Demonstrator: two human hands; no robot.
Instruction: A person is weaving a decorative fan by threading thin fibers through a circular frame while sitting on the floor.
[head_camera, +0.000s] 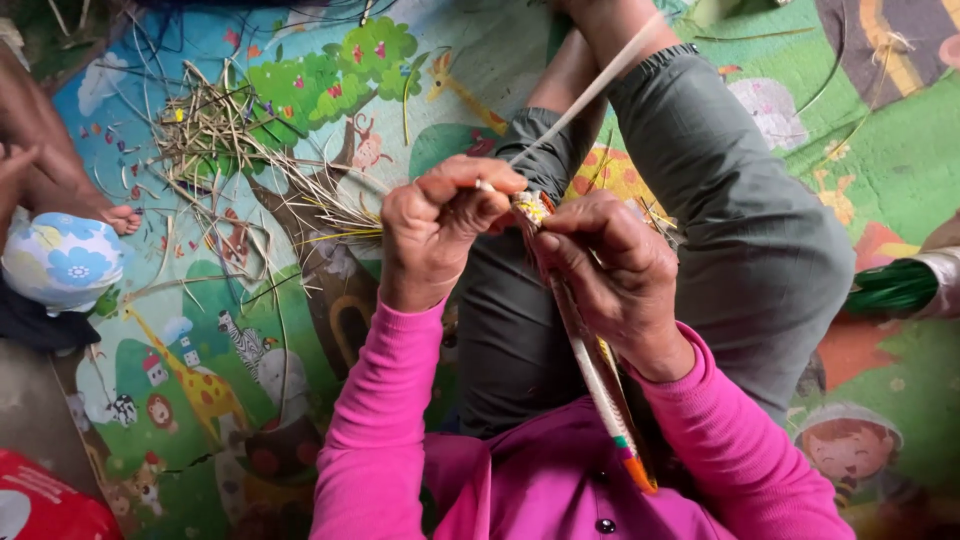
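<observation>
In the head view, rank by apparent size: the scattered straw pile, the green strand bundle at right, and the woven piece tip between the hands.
1. Straw pile, largest.
2. Green strand bundle, partly cut off by the frame edge.
3. Woven piece tip, smallest, though nearest the camera.

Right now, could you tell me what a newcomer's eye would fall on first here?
At the centre, the left hand and right hand, in bright pink sleeves, pinch a narrow woven strip with coloured bands, and a pale flat strand runs up from them. To the left, a heap of dry straw-coloured stalks lies on the colourful cartoon-animal floor mat.

Both hands' grip on woven strip (590, 350)
</observation>
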